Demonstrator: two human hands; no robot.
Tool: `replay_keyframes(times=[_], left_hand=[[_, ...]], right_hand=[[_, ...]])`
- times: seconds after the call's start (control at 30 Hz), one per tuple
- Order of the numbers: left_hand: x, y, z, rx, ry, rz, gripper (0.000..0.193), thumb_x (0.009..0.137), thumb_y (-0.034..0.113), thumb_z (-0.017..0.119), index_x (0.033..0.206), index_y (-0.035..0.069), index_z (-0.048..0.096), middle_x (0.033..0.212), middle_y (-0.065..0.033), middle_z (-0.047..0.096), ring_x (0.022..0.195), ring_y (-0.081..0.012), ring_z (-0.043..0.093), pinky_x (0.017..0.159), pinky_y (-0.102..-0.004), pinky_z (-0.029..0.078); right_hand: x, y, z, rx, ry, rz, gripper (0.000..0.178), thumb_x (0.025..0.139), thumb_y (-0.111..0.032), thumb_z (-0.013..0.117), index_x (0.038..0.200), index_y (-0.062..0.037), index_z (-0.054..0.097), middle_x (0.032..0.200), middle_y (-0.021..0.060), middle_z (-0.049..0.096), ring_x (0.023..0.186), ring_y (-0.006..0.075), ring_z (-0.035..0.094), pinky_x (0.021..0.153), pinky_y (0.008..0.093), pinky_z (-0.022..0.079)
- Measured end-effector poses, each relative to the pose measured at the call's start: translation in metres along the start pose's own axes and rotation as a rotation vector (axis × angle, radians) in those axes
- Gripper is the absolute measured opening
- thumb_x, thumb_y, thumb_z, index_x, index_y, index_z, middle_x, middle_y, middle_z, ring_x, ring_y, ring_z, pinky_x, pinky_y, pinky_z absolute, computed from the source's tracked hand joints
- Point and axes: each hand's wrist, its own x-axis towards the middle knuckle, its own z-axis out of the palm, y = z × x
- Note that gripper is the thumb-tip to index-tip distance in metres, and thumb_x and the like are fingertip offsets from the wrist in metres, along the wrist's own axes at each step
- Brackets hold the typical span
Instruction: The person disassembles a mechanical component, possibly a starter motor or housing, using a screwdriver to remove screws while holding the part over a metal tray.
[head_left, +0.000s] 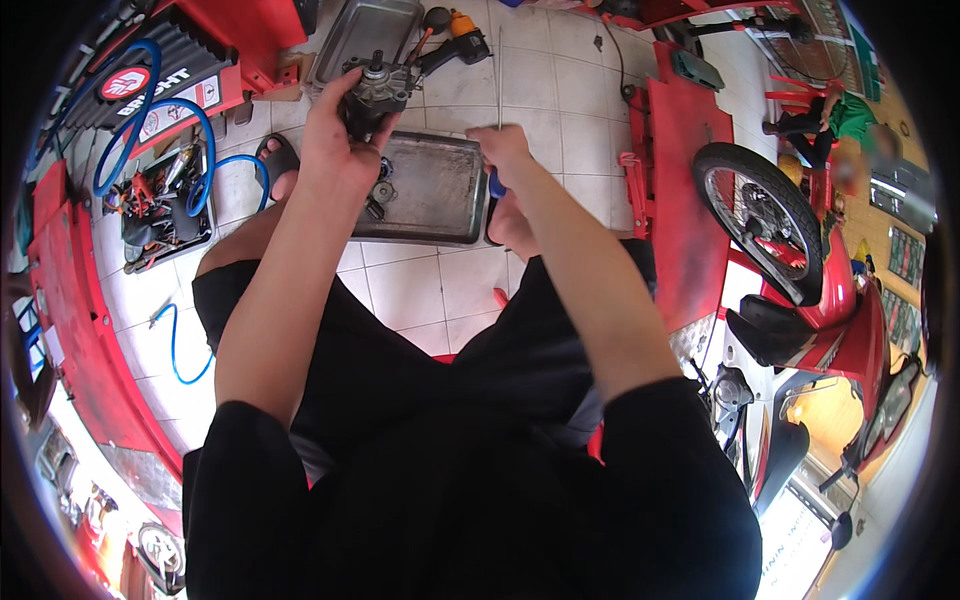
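Observation:
My left hand (342, 128) is closed around a dark grey metal engine part (378, 92) with a short shaft standing up from its top. It is held above the left end of a shallow metal tray (432, 192) on the floor. Small loose metal parts (377, 205) lie at the tray's left end. Over the tray's right edge, my right hand (503, 150) grips a screwdriver (500, 82). Its long thin shank points away from me, and its blue handle shows below the fist. The screwdriver's tip is apart from the engine part.
Beyond the tray are a second metal tray (350, 42) and a black and orange power tool (458, 46). A tool-filled crate (165, 210) and blue hose (207, 150) lie left. Red lift ramps (684, 190) flank me. On the right are a motorcycle wheel (762, 222) and a seated person (848, 118).

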Motion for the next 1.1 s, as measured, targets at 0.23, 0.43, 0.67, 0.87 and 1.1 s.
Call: replay_keyframes(times=[0.23, 0.43, 0.67, 0.87, 1.1], left_hand=[[0.001, 0.012, -0.002, -0.013, 0.090, 0.009, 0.035, 0.084, 0.021, 0.070, 0.114, 0.004, 0.060, 0.117, -0.0096, 0.058, 0.109, -0.0228, 0.056, 0.096, -0.0388, 0.046], [0.011, 0.010, 0.004, -0.008, 0.179, 0.015, 0.027, 0.086, 0.022, 0.066, 0.109, 0.008, 0.064, 0.108, -0.0053, 0.065, 0.103, -0.0182, 0.060, 0.091, -0.0384, 0.046], [0.011, 0.005, 0.010, -0.032, 0.177, -0.094, 0.026, 0.088, 0.023, 0.063, 0.111, 0.009, 0.064, 0.107, -0.0037, 0.067, 0.100, -0.0168, 0.062, 0.088, -0.0366, 0.046], [0.007, 0.007, 0.009, 0.003, 0.163, -0.072, 0.025, 0.089, 0.023, 0.063, 0.111, 0.011, 0.063, 0.106, -0.0024, 0.068, 0.099, -0.0155, 0.062, 0.085, -0.0355, 0.047], [0.009, 0.007, 0.002, 0.008, 0.183, -0.031, 0.027, 0.087, 0.024, 0.066, 0.110, 0.011, 0.063, 0.104, -0.0020, 0.067, 0.098, -0.0157, 0.061, 0.085, -0.0349, 0.046]], right_hand=[[0.057, 0.150, 0.043, -0.581, 0.155, 0.155, 0.036, 0.080, -0.026, 0.062, 0.102, 0.0024, 0.066, 0.078, 0.0122, 0.070, 0.073, 0.0262, 0.068, 0.073, 0.0362, 0.054], [0.098, 0.167, 0.061, -0.829, 0.340, -0.026, 0.039, 0.080, -0.027, 0.065, 0.107, 0.0008, 0.063, 0.091, 0.0228, 0.070, 0.087, 0.0370, 0.069, 0.082, 0.0422, 0.055], [0.140, 0.193, 0.090, -0.467, 0.451, 0.049, 0.031, 0.081, -0.027, 0.066, 0.095, 0.0007, 0.070, 0.090, 0.0276, 0.068, 0.089, 0.0422, 0.067, 0.082, 0.0483, 0.054], [0.145, 0.188, 0.100, -0.492, 0.469, 0.121, 0.030, 0.081, -0.027, 0.069, 0.094, 0.0004, 0.070, 0.091, 0.0252, 0.069, 0.092, 0.0412, 0.067, 0.083, 0.0466, 0.054], [0.133, 0.185, 0.096, -0.517, 0.431, 0.141, 0.032, 0.083, -0.027, 0.069, 0.096, 0.0020, 0.069, 0.093, 0.0262, 0.069, 0.092, 0.0412, 0.067, 0.083, 0.0472, 0.054]])
